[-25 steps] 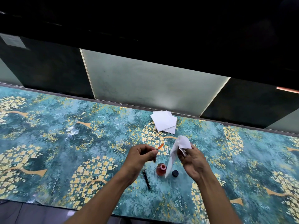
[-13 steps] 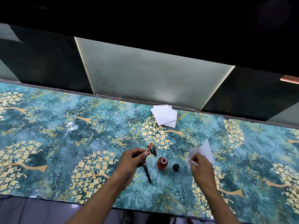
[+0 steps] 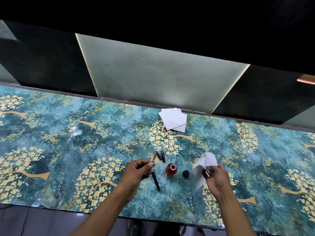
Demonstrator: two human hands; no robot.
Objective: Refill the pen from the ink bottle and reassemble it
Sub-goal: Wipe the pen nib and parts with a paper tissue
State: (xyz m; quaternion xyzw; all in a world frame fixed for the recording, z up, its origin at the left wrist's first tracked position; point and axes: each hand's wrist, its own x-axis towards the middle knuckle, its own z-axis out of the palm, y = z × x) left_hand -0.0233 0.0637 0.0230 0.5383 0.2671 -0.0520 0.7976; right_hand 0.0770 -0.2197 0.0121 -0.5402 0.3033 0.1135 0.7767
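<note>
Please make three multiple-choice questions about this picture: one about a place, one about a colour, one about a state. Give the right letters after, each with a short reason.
1. Where does the black bottle cap lie?
A. on the bottle
B. on the table, between the ink bottle and the right hand
C. on the stack of white paper

2. What colour is the thin refill that the left hand holds?
A. orange-red
B. blue
C. green

3. What is the state of the ink bottle?
A. capped
B. tipped over
C. open and upright

Answers:
1 B: the cap sits on the table just right of the bottle, apart from it.
2 A: the tube sticking out past the fingers is orange-red.
3 C: its mouth shows uncovered and it stands upright, while the right hand holds a white tissue.
</note>
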